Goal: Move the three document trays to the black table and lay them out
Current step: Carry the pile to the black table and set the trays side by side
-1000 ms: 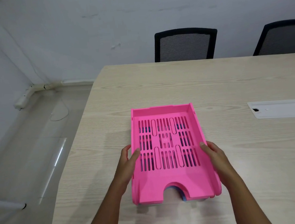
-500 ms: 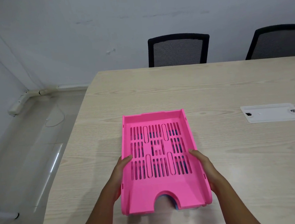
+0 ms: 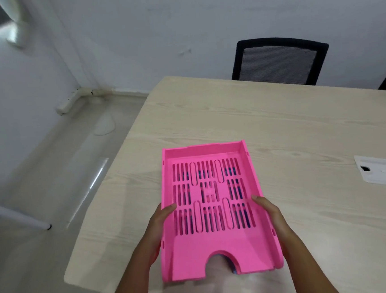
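Nearest the camera, two bare forearms reach forward over the near edge of a pale wood-grain table (image 3: 302,132). The left hand (image 3: 158,228) is closed around the left side wall of a bright pink slotted plastic document tray (image 3: 215,244), thumb hooked over the rim onto the slotted floor. The right hand (image 3: 269,214) grips the right side wall the same way, thumb on top, fingers hidden below the wall. The tray's near end, with its rounded cut-out, faces the person; it lies over the table near the left corner. A sliver of blue shows through the cut-out and the slots, so at least one blue tray (image 3: 231,265) sits beneath the pink one; how many cannot be told. Farther right on the table lies a flat white rectangular plate (image 3: 385,172), well apart from the tray. Beyond the far edge stands a black mesh-backed office chair (image 3: 278,61) against a grey-white wall. To the left, a glossy grey floor (image 3: 50,182) runs to the corner.
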The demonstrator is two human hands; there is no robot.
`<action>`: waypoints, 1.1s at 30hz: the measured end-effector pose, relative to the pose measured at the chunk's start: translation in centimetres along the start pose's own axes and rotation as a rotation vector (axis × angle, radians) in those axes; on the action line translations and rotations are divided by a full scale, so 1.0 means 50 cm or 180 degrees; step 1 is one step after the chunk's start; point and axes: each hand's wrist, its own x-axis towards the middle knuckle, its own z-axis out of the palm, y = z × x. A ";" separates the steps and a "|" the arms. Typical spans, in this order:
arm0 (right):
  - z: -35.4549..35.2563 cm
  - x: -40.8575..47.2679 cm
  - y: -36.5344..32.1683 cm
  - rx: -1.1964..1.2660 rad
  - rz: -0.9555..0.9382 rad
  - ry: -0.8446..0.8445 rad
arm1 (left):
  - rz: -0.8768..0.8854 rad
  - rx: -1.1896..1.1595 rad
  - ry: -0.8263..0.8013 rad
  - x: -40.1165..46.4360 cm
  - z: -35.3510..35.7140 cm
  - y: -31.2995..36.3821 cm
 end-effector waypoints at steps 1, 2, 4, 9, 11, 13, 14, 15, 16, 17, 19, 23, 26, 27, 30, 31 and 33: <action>0.008 0.006 0.000 -0.0044 0.0010 -0.0056 | 0.0022 -0.0064 0.0057 -0.006 -0.011 -0.005; 0.017 0.014 0.001 -0.0093 0.0004 -0.0108 | 0.0045 -0.0132 0.0126 -0.013 -0.022 -0.007; 0.039 0.030 0.003 -0.0227 0.0016 -0.0191 | 0.0109 -0.0224 0.0203 -0.022 -0.049 -0.013; 0.140 0.066 0.019 -0.0477 0.0119 -0.0417 | 0.0224 -0.0351 0.0404 -0.050 -0.150 -0.012; 0.202 0.074 0.026 -0.0560 0.0187 -0.0523 | 0.0281 -0.0381 0.0487 -0.064 -0.205 -0.008; 0.273 0.081 0.034 -0.0714 0.0190 -0.0609 | 0.0317 -0.0404 0.0623 -0.080 -0.266 -0.004; 0.309 0.084 0.038 -0.0814 0.0192 -0.0651 | 0.0333 -0.0446 0.0675 -0.090 -0.299 -0.002; 0.345 0.088 0.045 -0.0890 0.0205 -0.0704 | 0.0357 -0.0505 0.0725 -0.098 -0.331 0.000; 0.382 0.093 0.050 -0.0928 0.0228 -0.0765 | 0.0383 -0.0551 0.0788 -0.107 -0.364 0.000; 0.419 0.098 0.056 -0.0949 0.0247 -0.0819 | 0.0412 -0.0577 0.0874 -0.115 -0.398 0.000; 0.494 0.112 0.065 -0.0932 0.0299 -0.0990 | 0.0476 -0.0627 0.1056 -0.133 -0.466 0.001; 0.655 0.132 0.088 -0.1027 0.0369 -0.1358 | 0.0556 -0.0723 0.1306 -0.178 -0.603 -0.004; 0.789 0.135 0.114 -0.1089 0.0390 -0.1643 | 0.0608 -0.0933 0.1549 -0.226 -0.707 -0.017; 0.835 0.133 0.126 -0.1123 0.0408 -0.1737 | 0.0611 -0.1010 0.1668 -0.246 -0.741 -0.023; 0.975 0.117 0.169 -0.1291 0.0498 -0.1943 | 0.0613 -0.1243 0.2036 -0.315 -0.840 -0.042; 1.019 0.110 0.184 -0.1365 0.0540 -0.2000 | 0.0613 -0.1325 0.2177 -0.338 -0.872 -0.050; 1.108 0.096 0.214 -0.1553 0.0613 -0.2174 | 0.0636 -0.1445 0.2397 -0.382 -0.931 -0.065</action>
